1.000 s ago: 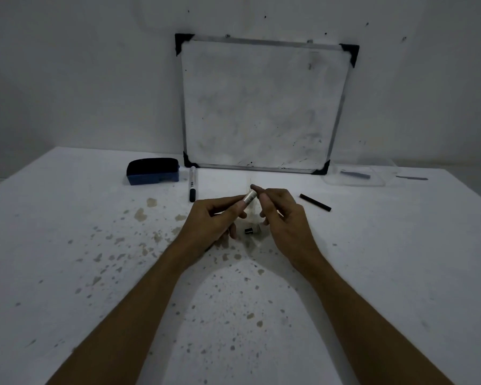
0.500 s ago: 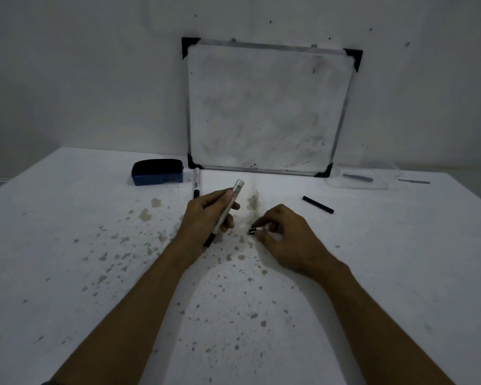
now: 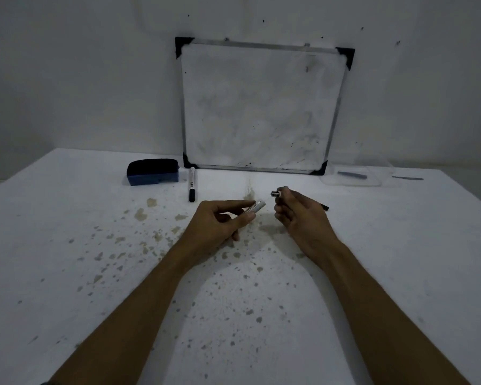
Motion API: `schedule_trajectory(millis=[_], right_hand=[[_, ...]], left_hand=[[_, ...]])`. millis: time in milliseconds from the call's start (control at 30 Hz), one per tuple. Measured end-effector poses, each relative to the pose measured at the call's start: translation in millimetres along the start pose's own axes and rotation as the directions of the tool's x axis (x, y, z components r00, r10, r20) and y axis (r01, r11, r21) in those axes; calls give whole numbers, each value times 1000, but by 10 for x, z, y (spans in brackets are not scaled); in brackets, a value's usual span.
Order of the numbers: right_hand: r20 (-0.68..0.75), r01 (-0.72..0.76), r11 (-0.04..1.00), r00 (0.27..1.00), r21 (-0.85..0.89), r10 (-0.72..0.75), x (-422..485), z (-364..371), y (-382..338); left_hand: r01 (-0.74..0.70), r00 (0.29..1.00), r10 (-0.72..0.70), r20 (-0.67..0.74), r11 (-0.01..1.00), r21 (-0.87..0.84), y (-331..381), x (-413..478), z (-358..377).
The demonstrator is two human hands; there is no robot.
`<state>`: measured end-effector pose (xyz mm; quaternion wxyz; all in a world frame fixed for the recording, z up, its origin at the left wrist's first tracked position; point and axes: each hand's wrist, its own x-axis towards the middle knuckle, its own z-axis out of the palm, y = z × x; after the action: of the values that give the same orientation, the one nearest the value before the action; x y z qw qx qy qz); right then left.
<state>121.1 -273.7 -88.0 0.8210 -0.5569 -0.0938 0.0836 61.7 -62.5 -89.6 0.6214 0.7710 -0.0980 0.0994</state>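
Your left hand (image 3: 220, 226) grips the marker barrel (image 3: 257, 207), its long axis pointing to 2 o'clock. Your right hand (image 3: 300, 215) pinches the small end piece (image 3: 275, 193), at 1 o'clock from the barrel's free end, near but apart.

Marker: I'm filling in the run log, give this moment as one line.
left hand holds marker barrel | right hand pinches small end piece | parts apart

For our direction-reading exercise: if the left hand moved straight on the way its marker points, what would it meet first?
Likely the right hand, pinching a small dark piece just beyond the marker the left hand grips; depth is unclear.
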Motion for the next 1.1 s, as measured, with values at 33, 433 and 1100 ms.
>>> schedule_trajectory(millis=[33,433,1100], right_hand=[[9,4,1000,1000,-28,-3,4,-1,19],[71,211,886,977,-413,-199,-84,90,50],[82,132,983,989,-129,-123,-92,270,167]], left_hand=[[-2,1000,2,0,1000,-1,4,-2,0],[14,999,-14,30,1000,-9,-26,-3,21],[68,992,-67,106,998,-11,51,-10,-124]])
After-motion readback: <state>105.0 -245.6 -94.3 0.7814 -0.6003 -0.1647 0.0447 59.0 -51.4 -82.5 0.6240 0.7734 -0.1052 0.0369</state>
